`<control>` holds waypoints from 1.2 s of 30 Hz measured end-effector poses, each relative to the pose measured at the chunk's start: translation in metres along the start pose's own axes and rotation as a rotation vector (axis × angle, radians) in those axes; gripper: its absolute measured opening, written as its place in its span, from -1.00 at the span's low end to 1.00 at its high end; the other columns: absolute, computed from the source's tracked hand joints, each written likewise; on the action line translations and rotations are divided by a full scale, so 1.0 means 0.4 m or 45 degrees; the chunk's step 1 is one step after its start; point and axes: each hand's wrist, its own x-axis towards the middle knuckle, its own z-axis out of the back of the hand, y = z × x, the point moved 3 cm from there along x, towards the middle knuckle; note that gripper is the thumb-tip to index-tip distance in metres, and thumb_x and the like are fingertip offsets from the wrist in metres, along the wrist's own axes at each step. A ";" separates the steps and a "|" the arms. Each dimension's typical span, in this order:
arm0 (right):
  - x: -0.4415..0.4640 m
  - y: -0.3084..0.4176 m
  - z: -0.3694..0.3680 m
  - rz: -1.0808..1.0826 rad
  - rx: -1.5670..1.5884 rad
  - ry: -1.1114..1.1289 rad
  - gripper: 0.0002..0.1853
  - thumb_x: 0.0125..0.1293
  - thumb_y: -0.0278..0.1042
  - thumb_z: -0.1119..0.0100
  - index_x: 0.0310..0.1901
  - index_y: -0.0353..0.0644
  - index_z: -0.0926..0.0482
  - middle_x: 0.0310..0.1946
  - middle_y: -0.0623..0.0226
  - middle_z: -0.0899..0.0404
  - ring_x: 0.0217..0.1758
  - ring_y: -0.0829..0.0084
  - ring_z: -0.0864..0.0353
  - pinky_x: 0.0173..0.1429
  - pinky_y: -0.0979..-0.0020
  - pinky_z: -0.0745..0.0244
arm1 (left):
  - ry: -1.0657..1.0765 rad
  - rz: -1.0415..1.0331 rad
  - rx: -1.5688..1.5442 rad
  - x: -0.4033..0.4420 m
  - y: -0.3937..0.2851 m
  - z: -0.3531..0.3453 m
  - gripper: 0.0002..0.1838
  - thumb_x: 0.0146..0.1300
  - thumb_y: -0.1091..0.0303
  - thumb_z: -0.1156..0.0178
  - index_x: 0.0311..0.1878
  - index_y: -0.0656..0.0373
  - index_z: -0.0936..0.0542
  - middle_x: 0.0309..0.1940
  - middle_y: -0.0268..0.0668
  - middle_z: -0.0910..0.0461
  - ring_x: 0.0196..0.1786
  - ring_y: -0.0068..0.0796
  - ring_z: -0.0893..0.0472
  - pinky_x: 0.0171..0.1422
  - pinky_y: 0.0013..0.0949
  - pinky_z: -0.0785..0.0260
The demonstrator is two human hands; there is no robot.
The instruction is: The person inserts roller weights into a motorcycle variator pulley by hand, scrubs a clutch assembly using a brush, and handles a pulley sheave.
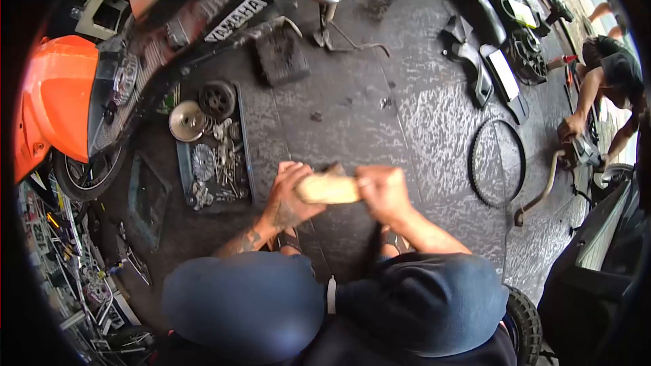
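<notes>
A pale yellow, oblong piece [330, 190] is held level between my two hands above the floor, in front of my knees. It is smeared by motion, so its exact kind cannot be made out. My left hand [290, 193] is closed on its left end, and my right hand [384, 192] grips the right end. Something small and brown shows just behind its upper edge. To the left of my hands lies a tray [249, 163] of metal parts, with a round metal cup-shaped part [187, 121] and a dark wheel-like part [217, 99] at its top.
An orange motorbike [64, 98] stands at the left, beside a dark panel [234, 24] marked YAMAHA. A belt [472, 163] and black fairing pieces [481, 10] lie right. Another person [607, 71] crouches far right, hands on a part. A tyre [525, 325] is near my right knee.
</notes>
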 end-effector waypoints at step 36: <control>-0.050 -0.267 0.006 -0.682 -0.455 0.267 -0.48 0.37 0.12 0.11 -0.26 -0.19 -0.67 -0.47 -0.04 -0.61 -0.28 -0.04 -0.64 -0.16 0.09 -0.50 | -0.023 0.237 -0.504 0.000 -0.046 0.078 -0.69 -0.22 0.36 -0.45 -0.50 0.14 -0.46 -0.52 -0.35 -0.47 -0.35 -0.39 -0.41 -0.07 -0.32 -0.24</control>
